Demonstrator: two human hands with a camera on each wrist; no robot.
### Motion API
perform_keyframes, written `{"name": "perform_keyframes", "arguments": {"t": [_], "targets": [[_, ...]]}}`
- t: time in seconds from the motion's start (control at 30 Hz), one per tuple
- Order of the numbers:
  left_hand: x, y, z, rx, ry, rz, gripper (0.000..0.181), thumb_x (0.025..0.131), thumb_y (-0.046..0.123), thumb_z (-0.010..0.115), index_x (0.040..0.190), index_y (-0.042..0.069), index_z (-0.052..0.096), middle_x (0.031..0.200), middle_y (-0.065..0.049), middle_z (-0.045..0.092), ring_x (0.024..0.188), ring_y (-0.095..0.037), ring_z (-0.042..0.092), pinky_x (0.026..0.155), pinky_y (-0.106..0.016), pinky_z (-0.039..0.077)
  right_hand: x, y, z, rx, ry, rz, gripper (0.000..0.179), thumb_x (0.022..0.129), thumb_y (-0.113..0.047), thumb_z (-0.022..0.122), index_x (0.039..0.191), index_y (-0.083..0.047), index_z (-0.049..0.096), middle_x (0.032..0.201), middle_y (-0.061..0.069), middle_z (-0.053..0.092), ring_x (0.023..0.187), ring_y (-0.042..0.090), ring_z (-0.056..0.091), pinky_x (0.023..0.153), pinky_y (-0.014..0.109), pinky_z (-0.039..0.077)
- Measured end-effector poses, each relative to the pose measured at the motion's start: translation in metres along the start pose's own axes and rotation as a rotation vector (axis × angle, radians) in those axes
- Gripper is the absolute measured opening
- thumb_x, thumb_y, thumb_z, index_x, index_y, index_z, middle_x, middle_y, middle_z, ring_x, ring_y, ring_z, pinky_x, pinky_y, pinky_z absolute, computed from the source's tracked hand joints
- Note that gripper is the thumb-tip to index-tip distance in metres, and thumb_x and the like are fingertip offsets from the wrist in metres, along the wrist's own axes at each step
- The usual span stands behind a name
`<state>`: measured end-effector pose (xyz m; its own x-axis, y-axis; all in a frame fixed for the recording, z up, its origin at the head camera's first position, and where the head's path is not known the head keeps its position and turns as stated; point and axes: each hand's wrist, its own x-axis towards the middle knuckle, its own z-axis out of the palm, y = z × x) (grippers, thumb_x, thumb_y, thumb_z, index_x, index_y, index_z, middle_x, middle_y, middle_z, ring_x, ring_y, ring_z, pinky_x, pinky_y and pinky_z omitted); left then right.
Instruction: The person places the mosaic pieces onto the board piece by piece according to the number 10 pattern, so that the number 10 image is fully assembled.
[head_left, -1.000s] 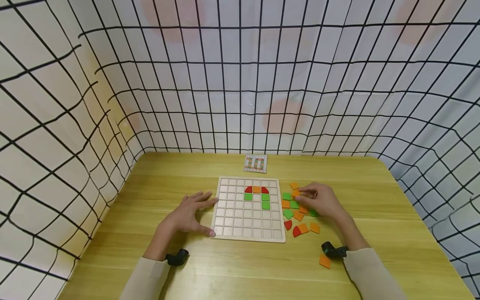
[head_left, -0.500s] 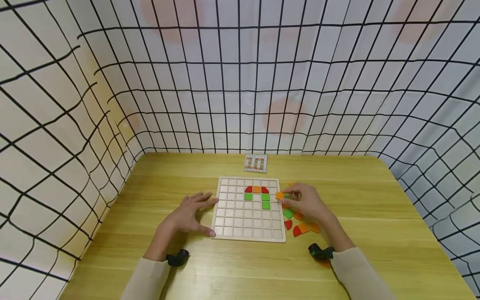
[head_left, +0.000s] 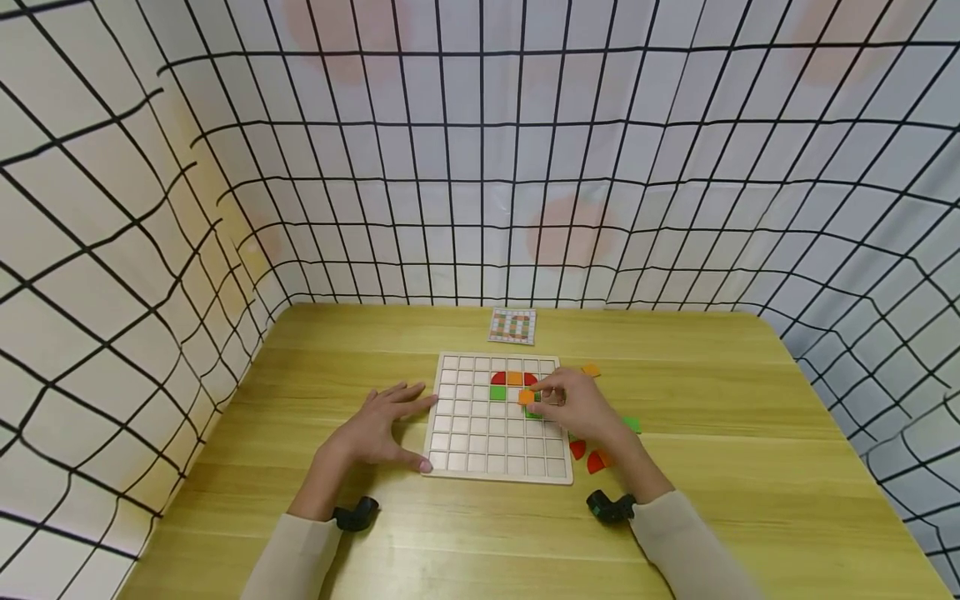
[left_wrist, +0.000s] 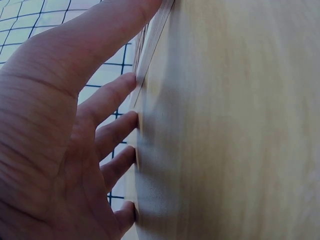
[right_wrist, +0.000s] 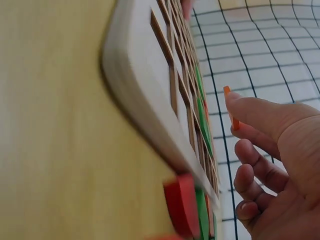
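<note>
My right hand (head_left: 576,403) pinches an orange square tile (head_left: 527,397) between thumb and fingertip, held over the upper right part of the wooden grid board (head_left: 480,462). In the right wrist view the orange tile shows edge-on, above the board's surface. My left hand (head_left: 377,427) is spread at the board's left side, thumb at the lower left corner and a fingertip at the left edge. Red quarter-round tiles (head_left: 498,379), an orange square (head_left: 514,378) and green squares (head_left: 498,392) sit in the board's cells; the right hand partly covers some.
Loose tiles lie right of the board, among them red quarter-rounds (head_left: 596,462), a green one (head_left: 632,424) and an orange one (head_left: 592,370); the right arm hides others. Behind the board lies a small patterned card (head_left: 512,326). Black-gridded white curtains surround the wooden table (head_left: 750,400).
My right hand has picked the orange tile from the loose tiles and carried it left over the board. The left hand has stayed in place.
</note>
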<state>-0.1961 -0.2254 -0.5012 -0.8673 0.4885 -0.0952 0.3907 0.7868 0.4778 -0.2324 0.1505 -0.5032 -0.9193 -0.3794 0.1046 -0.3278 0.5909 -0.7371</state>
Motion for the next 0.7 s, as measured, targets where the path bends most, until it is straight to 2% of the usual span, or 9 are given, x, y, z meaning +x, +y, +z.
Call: {"name": "perform_keyframes", "arguments": {"t": [0.23, 0.7], "targets": [[0.000, 0.000, 0.000, -0.004, -0.002, -0.003, 0.109, 0.066, 0.070, 0.086, 0.158, 0.032, 0.043, 0.170, -0.005, 0.029, 0.159, -0.038, 0.019, 0.124, -0.072, 0.005, 0.007, -0.009, 0.019, -0.041, -0.017, -0.031, 0.029, 0.087, -0.028, 0.085, 0.113, -0.017, 0.081, 0.086, -0.003, 0.062, 0.069, 0.015, 0.048, 0.060, 0.026, 0.042], [0.000, 0.003, -0.001, -0.004, -0.003, -0.014, 0.109, 0.065, 0.071, 0.086, 0.157, 0.032, 0.044, 0.170, -0.006, 0.030, 0.159, -0.040, 0.019, 0.124, -0.073, 0.006, 0.011, -0.017, 0.033, -0.075, -0.032, 0.012, 0.027, 0.089, -0.031, 0.083, 0.113, -0.020, 0.081, 0.087, -0.007, 0.061, 0.073, 0.016, 0.048, 0.064, 0.028, 0.041]]}}
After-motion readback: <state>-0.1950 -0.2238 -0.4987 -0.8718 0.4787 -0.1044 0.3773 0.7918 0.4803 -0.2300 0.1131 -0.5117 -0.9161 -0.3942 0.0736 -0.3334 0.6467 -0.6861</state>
